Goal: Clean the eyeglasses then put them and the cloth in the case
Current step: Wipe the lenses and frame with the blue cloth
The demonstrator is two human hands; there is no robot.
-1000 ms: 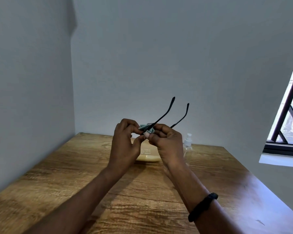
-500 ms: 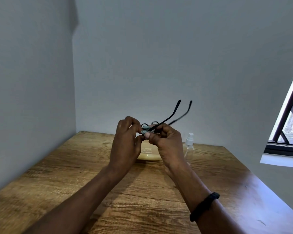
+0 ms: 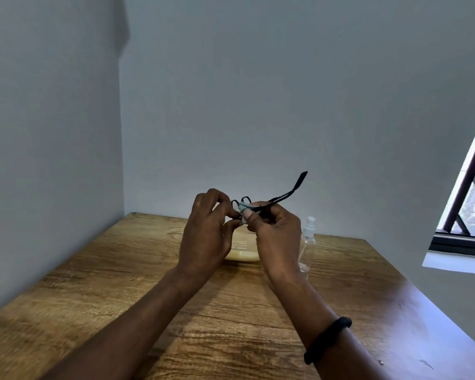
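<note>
Both hands are raised above the brown wood-grain worktop, meeting near the middle of the view. The left hand has its fingers curled closed, pinching the front of the black thin-framed eyeglasses. The right hand, at 3 o'clock from the left and almost touching it, has its fingers closed on a small bunched pale grey-green cleaning cloth, pressed against the frame. The eyeglasses are held in the air between the two hands; their temple arms run out toward 2 o'clock, tips lifted, nearly overlapping. How much of the lenses the cloth covers cannot be told.

Behind the hands, toward 12 o'clock on the worktop, lies a pale yellow oval eyeglass case, partly hidden by them. Just beside it at 3 o'clock stands a clear plastic spray bottle with a white nozzle, upright. A black band circles the right wrist.
</note>
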